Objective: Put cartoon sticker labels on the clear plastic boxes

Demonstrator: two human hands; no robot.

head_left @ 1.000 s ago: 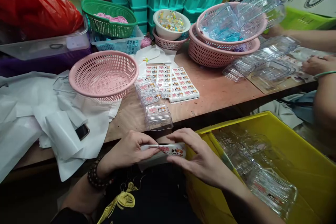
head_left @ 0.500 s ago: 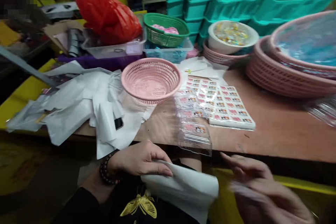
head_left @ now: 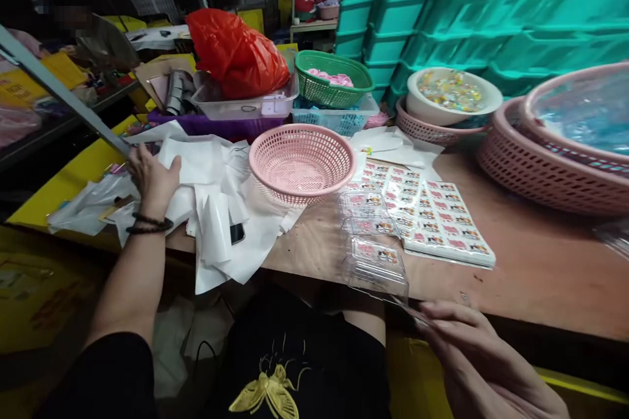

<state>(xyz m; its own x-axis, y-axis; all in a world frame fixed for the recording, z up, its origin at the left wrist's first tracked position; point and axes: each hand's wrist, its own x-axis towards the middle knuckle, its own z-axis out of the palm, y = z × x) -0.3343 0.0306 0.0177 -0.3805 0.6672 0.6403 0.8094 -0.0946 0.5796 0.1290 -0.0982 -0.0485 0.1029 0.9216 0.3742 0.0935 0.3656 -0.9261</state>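
My left hand (head_left: 150, 177), fingers spread, reaches over the pile of white backing paper (head_left: 191, 160) at the left of the table and touches its top. A beaded bracelet (head_left: 150, 224) circles that wrist. My right hand (head_left: 472, 347) is at the table's front edge, its fingers pinched around a thin, pointed strip (head_left: 409, 309); what this is I cannot make out. Just beyond its tip stand clear plastic boxes (head_left: 376, 268) in a row, with cat-picture stickers on top. To their right lies a stack of sticker sheets (head_left: 445, 216).
A pink basket (head_left: 302, 160) stands mid-table. Behind it are a green basket (head_left: 334, 78), a red bag (head_left: 236, 55) and a white bowl (head_left: 452, 95) of small wrapped pieces. Larger pink baskets (head_left: 555, 163) sit at right, before teal crates (head_left: 491, 6). A phone (head_left: 238, 233) lies among the papers.
My left hand has moved from my lap to the paper pile at far left and no longer holds the white sheet. My right hand has moved slightly, its fingers now pinched near the boxes.
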